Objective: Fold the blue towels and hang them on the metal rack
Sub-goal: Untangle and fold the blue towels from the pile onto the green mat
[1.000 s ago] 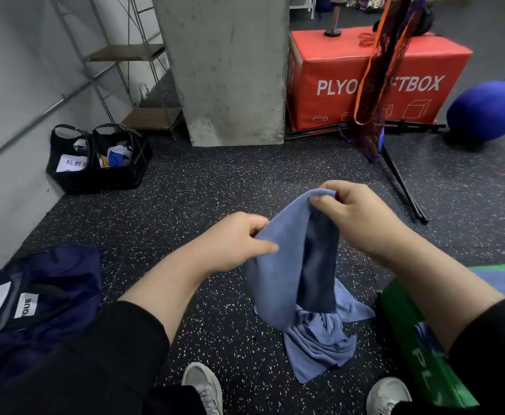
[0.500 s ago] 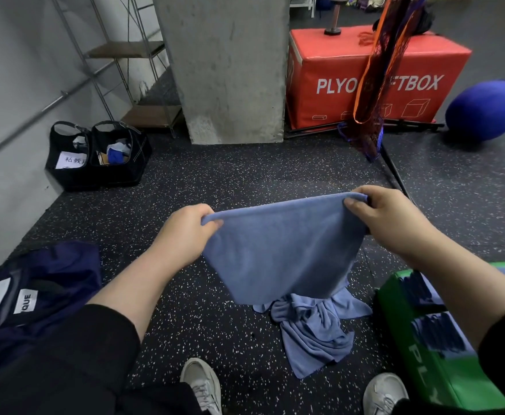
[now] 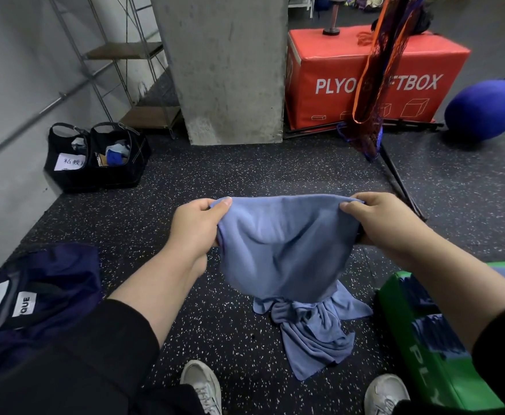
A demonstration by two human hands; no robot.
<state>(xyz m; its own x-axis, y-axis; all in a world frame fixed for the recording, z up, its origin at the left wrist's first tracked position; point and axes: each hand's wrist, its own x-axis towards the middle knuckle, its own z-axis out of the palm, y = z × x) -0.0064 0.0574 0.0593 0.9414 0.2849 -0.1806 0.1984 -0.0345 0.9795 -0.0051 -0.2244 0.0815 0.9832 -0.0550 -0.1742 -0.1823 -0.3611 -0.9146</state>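
A blue towel (image 3: 281,250) hangs spread between my two hands, above the speckled floor. My left hand (image 3: 196,227) pinches its upper left corner and my right hand (image 3: 386,226) pinches its upper right corner. The cloth sags in the middle. Below it a second blue towel (image 3: 311,333) lies crumpled on the floor between my shoes. A metal rack (image 3: 119,64) with wooden shelves stands at the back left against the wall.
A concrete pillar (image 3: 230,67) rises straight ahead. A red plyo box (image 3: 374,76) and a blue ball (image 3: 484,110) sit at the back right, with a net on a stand (image 3: 374,73). Black bags (image 3: 95,158) lie left, a dark bag (image 3: 33,298) near left, a green box (image 3: 433,348) right.
My hands have moved apart and spread the towel out flat between them. Over the last half second they have drawn a little closer and the towel sags more.
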